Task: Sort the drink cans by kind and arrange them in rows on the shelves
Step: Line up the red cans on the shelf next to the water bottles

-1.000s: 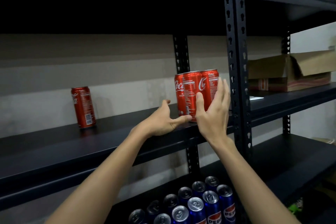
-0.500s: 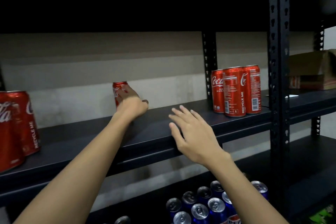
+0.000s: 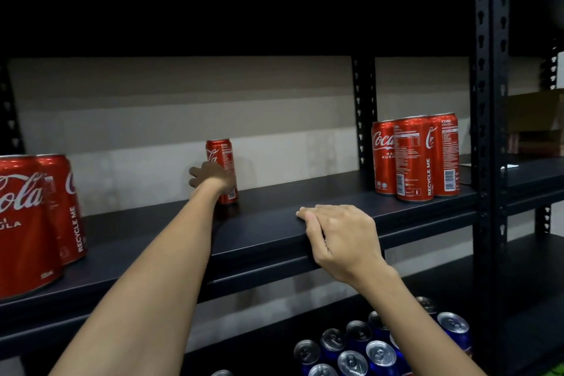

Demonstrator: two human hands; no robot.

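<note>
Dark shelf (image 3: 274,229), one lone red can (image 3: 220,162) standing up at the back.
Left hand (image 3: 213,177) fingers wrap round it; right hand (image 3: 341,235) lies flat on the shelf edge, nearer the can group (image 3: 415,156).

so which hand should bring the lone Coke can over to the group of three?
Left. The left hand already grips the lone can. The right hand rests flat on the shelf edge, holding nothing.
</note>
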